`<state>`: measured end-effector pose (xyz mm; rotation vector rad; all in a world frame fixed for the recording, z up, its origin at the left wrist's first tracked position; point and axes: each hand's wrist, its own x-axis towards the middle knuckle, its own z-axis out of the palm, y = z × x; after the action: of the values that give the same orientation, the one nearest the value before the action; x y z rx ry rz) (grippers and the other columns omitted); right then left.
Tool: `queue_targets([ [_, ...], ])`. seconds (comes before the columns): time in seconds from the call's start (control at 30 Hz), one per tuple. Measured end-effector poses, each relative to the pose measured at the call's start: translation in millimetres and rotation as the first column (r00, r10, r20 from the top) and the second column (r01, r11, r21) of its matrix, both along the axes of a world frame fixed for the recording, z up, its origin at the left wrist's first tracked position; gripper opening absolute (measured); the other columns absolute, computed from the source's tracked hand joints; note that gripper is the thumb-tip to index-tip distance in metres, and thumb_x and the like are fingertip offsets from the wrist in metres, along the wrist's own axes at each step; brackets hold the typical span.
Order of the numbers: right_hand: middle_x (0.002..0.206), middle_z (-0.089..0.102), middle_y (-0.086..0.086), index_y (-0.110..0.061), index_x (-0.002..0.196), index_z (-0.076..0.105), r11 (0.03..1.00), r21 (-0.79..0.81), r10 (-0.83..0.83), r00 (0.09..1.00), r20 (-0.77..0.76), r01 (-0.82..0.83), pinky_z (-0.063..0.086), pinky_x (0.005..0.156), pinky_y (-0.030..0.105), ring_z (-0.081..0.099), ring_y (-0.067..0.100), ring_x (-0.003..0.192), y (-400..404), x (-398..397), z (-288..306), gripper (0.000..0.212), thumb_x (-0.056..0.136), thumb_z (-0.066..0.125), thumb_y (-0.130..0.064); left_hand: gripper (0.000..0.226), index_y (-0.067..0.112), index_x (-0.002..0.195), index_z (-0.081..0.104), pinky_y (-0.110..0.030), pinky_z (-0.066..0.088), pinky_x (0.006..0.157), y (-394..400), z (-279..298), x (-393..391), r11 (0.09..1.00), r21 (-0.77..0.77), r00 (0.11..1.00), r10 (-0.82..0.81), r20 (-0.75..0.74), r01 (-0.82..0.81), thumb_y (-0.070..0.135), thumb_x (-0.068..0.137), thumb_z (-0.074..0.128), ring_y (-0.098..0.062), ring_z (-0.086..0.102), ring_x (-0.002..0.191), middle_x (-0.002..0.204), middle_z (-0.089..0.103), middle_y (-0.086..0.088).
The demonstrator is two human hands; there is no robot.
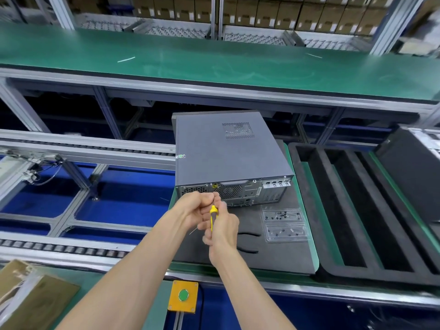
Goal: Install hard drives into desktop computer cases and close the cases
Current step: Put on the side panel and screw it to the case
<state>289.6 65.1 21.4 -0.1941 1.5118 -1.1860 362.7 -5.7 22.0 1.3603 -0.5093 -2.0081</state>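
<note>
The closed grey computer case (pixel 228 151) lies on a dark foam mat (pixel 250 253), rear panel facing the person. Just before that panel, the right hand (pixel 222 225) grips a yellow-handled screwdriver (pixel 213 214) while the left hand (pixel 198 207) pinches its shaft near the tip. The tip and any screw are hidden behind the fingers; a clear tray (pixel 284 226) of small screws sits beside them.

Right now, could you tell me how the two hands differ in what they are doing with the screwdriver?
The left hand pinches near the tip of the screwdriver, close to the computer case; the right hand wraps the yellow handle lower down. The left sits nearer the case's rear panel, the right nearer the person. Both grip the same tool.
</note>
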Motion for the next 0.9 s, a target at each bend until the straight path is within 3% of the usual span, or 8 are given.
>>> queue_targets([
  [0.07,0.059,0.067,0.004,-0.010,0.073,0.064,0.999,-0.031,0.031,0.959,-0.283,-0.042,0.043,0.052,0.031,0.059,0.020,0.056,2,2,1,0.046,0.093,0.059,-0.051,0.017,-0.001,0.087,0.070,-0.029,0.061,0.056,-3,1,-1,1.000,-0.013,0.998,0.007,0.059,-0.007,-0.006,0.095,0.056,-0.017,0.068,0.054,0.071,0.071,-0.011],
  [0.17,0.080,0.065,-0.003,-0.017,0.092,0.055,0.992,-0.077,0.042,0.845,-0.533,-0.098,0.044,0.064,0.030,0.062,0.014,0.076,9,-2,0,0.026,0.091,0.066,-0.041,0.011,-0.001,0.081,0.071,-0.029,0.058,0.049,-5,2,-3,0.999,-0.040,0.991,-0.003,0.131,0.008,-0.001,0.091,0.068,-0.020,0.072,0.057,0.070,0.073,-0.011],
  [0.37,0.083,0.064,-0.001,-0.015,0.092,0.053,0.975,-0.024,0.126,0.641,-0.757,-0.219,0.030,0.052,0.022,0.052,0.006,0.068,10,-8,-1,0.022,0.092,0.069,-0.031,0.015,-0.004,0.076,0.070,-0.035,0.060,0.071,-6,3,-7,0.997,-0.078,0.984,0.035,0.177,-0.021,0.003,0.078,0.083,-0.022,0.066,0.060,0.071,0.073,-0.014],
  [0.5,0.090,0.067,0.010,-0.007,0.089,0.061,0.966,0.083,0.200,0.500,-0.842,-0.246,0.029,0.061,0.032,0.061,0.028,0.084,9,-8,-6,0.034,0.101,0.051,-0.037,0.023,0.000,0.071,0.067,-0.028,0.039,0.054,0,2,-10,0.991,-0.121,0.974,0.078,0.214,-0.053,0.007,0.072,0.089,-0.016,0.054,0.046,0.061,0.067,-0.011],
  [0.6,0.092,0.070,0.016,-0.004,0.091,0.065,0.961,0.095,0.248,0.651,-0.718,-0.261,0.051,0.075,0.043,0.064,0.034,0.090,6,-7,-9,0.049,0.104,0.039,-0.044,0.018,0.002,0.079,0.069,-0.024,0.043,0.049,7,-2,-10,0.984,-0.177,0.976,0.073,0.203,-0.037,0.013,0.081,0.083,-0.011,0.053,0.047,0.057,0.061,-0.003],
  [0.7,0.068,0.068,0.013,-0.002,0.096,0.061,0.987,0.046,0.158,0.948,-0.278,-0.151,0.044,0.043,0.031,0.056,0.022,0.051,-1,-6,-8,0.051,0.104,0.040,-0.048,0.019,-0.001,0.105,0.070,-0.025,0.039,0.055,9,-4,-5,0.991,-0.132,0.999,0.011,0.032,-0.007,0.011,0.102,0.056,-0.013,0.057,0.064,0.076,0.068,-0.005],
  [0.8,0.053,0.059,0.017,-0.002,0.099,0.054,0.998,0.025,0.048,0.994,0.098,-0.051,0.018,0.036,0.021,0.029,0.013,0.035,-2,-12,-6,0.041,0.108,0.038,-0.039,0.028,-0.005,0.114,0.063,-0.024,0.034,0.047,6,-2,-2,0.998,-0.063,0.999,0.002,-0.043,-0.004,-0.002,0.102,0.038,-0.016,0.057,0.067,0.084,0.073,-0.011],
  [0.9,0.053,0.060,0.017,-0.002,0.093,0.057,0.998,0.018,0.057,0.997,0.053,-0.058,0.021,0.037,0.022,0.034,0.016,0.036,-1,-15,-7,0.048,0.106,0.040,-0.044,0.026,-0.008,0.102,0.063,-0.032,0.056,0.058,1,1,-5,0.998,-0.043,0.999,0.037,-0.031,-0.038,-0.011,0.099,0.038,-0.020,0.068,0.059,0.080,0.073,-0.015],
])
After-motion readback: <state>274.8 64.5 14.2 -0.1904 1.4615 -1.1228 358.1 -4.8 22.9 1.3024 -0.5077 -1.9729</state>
